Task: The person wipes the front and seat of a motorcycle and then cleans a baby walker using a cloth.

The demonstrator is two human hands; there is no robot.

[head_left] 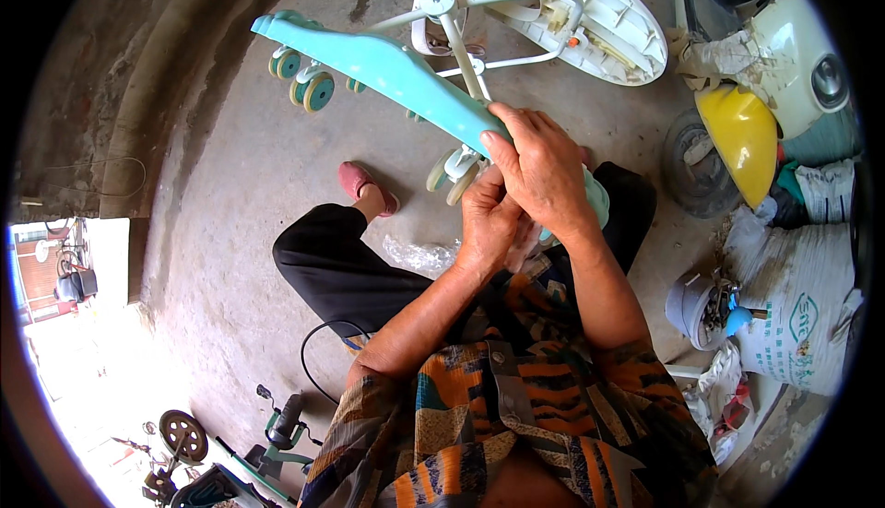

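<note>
A long turquoise base with paired caster wheels under it slants from the upper left down to my lap. My right hand is closed over its near end, thumb lying along the turquoise surface. Just below, my left hand is closed with bent fingers, close to the nearest wheel pair. Whatever sits between its fingers is hidden. White tube frame legs rise behind the base. Part of a pale green piece shows beyond my right wrist.
A white oval plastic shell lies at the far side. Crumpled clear plastic rests on the floor by my left leg. On the right are a yellow panel, a tyre, a bucket and a white sack. Small wheeled frames stand lower left.
</note>
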